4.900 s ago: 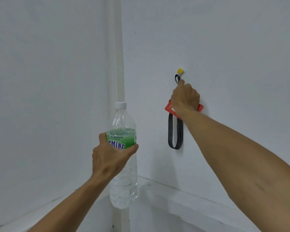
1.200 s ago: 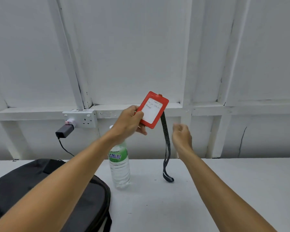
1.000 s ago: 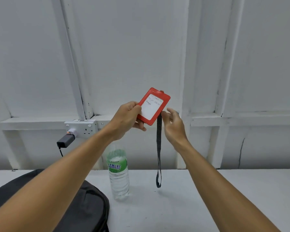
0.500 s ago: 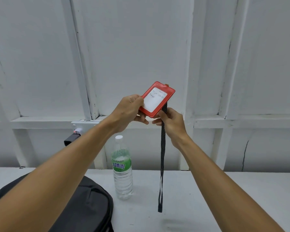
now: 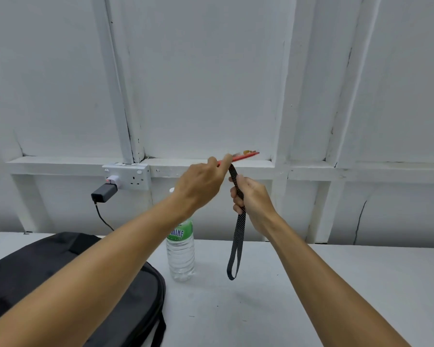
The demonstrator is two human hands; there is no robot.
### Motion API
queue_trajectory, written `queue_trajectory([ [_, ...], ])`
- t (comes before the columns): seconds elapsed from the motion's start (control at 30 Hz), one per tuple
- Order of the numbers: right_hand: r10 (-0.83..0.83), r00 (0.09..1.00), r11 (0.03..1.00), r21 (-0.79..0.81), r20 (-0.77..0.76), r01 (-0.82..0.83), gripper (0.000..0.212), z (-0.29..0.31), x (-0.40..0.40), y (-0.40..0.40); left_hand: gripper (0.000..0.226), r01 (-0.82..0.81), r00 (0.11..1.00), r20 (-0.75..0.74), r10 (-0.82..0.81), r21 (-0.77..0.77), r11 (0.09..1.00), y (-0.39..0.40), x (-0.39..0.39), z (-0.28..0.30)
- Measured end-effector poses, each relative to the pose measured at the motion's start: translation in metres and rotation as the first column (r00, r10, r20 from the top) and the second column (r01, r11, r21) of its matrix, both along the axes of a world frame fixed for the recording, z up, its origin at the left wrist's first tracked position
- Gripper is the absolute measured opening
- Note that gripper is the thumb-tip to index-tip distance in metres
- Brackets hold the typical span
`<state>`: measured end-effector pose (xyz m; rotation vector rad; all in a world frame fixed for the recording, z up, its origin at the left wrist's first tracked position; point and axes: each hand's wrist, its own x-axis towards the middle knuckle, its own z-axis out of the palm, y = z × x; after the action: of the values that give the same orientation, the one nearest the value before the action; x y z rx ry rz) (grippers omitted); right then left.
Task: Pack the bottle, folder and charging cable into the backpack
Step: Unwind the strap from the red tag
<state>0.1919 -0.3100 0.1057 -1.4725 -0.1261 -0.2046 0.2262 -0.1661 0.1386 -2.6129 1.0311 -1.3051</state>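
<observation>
My left hand pinches a red card holder, now tilted flat so only its edge shows. Its black patterned lanyard hangs down through my right hand, whose fingers curl round the strap. A clear water bottle with a green label stands upright on the white table, partly hidden behind my left forearm. The black backpack lies at the left on the table. A black charger sits plugged into the wall socket, its cable dropping behind the backpack.
A white panelled wall with a ledge runs behind the table. The table surface stretches to the right of the bottle and lanyard.
The card holder has tipped from face-on to edge-on. My right hand has slid down and closed round the lanyard, and the strap's loop now hangs higher above the table.
</observation>
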Motion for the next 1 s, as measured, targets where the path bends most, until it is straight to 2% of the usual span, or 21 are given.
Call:
queue_trajectory([
  [0.1,-0.043,0.999,0.993,0.109,-0.033,0.046,0.049,0.0,0.001,-0.002,0.049,0.025,0.997,0.069,-0.032,0.094,0.995,-0.003,0.004,-0.023],
  [0.23,-0.187,0.97,0.951,0.217,-0.157,0.219,0.035,-0.006,0.0,-0.007,0.053,0.026,0.978,0.201,-0.048,0.114,0.993,-0.009,0.002,-0.05],
  [0.3,-0.187,0.962,0.926,0.29,-0.198,0.24,0.036,-0.013,0.0,-0.012,0.046,0.105,0.987,0.124,-0.104,0.003,0.995,-0.013,0.003,-0.061],
  [0.37,-0.185,0.96,0.916,0.318,-0.21,0.246,0.037,-0.022,-0.002,-0.018,0.048,0.042,0.988,-0.126,-0.085,-0.314,0.948,-0.013,0.001,-0.068],
  [0.4,-0.181,0.961,0.912,0.33,-0.211,0.244,0.038,-0.026,-0.002,-0.021,0.058,-0.069,0.935,-0.337,-0.106,-0.47,0.88,-0.013,-0.003,-0.068],
  [0.43,-0.175,0.962,0.911,0.336,-0.209,0.238,0.038,-0.03,-0.004,-0.024,0.067,-0.182,0.815,-0.531,-0.231,-0.614,0.768,-0.014,-0.008,-0.065],
  [0.47,-0.162,0.964,0.913,0.338,-0.211,0.227,0.038,-0.034,-0.005,-0.025,0.072,-0.29,0.65,-0.634,-0.42,-0.717,0.634,-0.014,-0.011,-0.062],
  [0.5,-0.144,0.966,0.919,0.332,-0.214,0.21,0.037,-0.038,-0.007,-0.026,0.069,-0.371,0.496,-0.645,-0.581,-0.763,0.53,-0.014,-0.013,-0.06],
  [0.53,-0.125,0.968,0.928,0.321,-0.216,0.191,0.037,-0.042,-0.009,-0.026,0.058,-0.41,0.384,-0.628,-0.677,-0.773,0.484,-0.013,-0.013,-0.058],
  [0.57,-0.105,0.97,0.939,0.3,-0.22,0.17,0.037,-0.046,-0.011,-0.026,0.043,-0.427,0.316,-0.614,-0.723,-0.772,0.47,-0.013,-0.015,-0.057],
  [0.6,-0.086,0.971,0.95,0.276,-0.225,0.148,0.037,-0.05,-0.014,-0.026,0.03,-0.428,0.29,-0.602,-0.744,-0.777,0.461,-0.012,-0.015,-0.058],
  [0.67,-0.042,0.97,0.968,0.231,-0.24,0.099,0.037,-0.058,-0.02,-0.026,0.018,-0.394,0.326,-0.564,-0.759,-0.81,0.433,-0.01,-0.016,-0.064],
  [0.7,-0.019,0.967,0.975,0.208,-0.252,0.074,0.036,-0.062,-0.024,-0.026,0.017,-0.342,0.395,-0.562,-0.726,-0.824,0.452,-0.01,-0.017,-0.069],
  [0.77,0.014,0.959,0.985,0.171,-0.283,0.036,0.031,-0.071,-0.032,-0.026,0.014,-0.174,0.624,-0.549,-0.556,-0.791,0.586,-0.009,-0.021,-0.082],
  [0.8,0.018,0.953,0.986,0.161,-0.304,0.033,0.033,-0.076,-0.035,-0.026,0.011,-0.072,0.739,-0.487,-0.466,-0.745,0.664,-0.008,-0.023,-0.09],
  [0.83,0.015,0.946,0.986,0.16,-0.323,0.039,0.04,-0.08,-0.038,-0.026,0.009,0.03,0.83,-0.392,-0.396,-0.679,0.734,-0.007,-0.025,-0.098],
  [0.9,0.025,0.94,0.979,0.198,-0.341,0.046,0.053,-0.087,-0.04,-0.026,0.011,0.179,0.932,-0.195,-0.305,-0.486,0.856,-0.003,-0.024,-0.113],
  [0.97,0.056,0.937,0.966,0.257,-0.344,0.036,0.057,-0.088,-0.04,-0.025,0.011,0.215,0.966,-0.083,-0.244,-0.263,0.94,0.001,-0.02,-0.129],
  [1.0,0.058,0.935,0.964,0.264,-0.349,0.038,0.053,-0.089,-0.039,-0.025,0.01,0.205,0.974,-0.058,-0.217,-0.172,0.964,0.002,-0.018,-0.136],
])
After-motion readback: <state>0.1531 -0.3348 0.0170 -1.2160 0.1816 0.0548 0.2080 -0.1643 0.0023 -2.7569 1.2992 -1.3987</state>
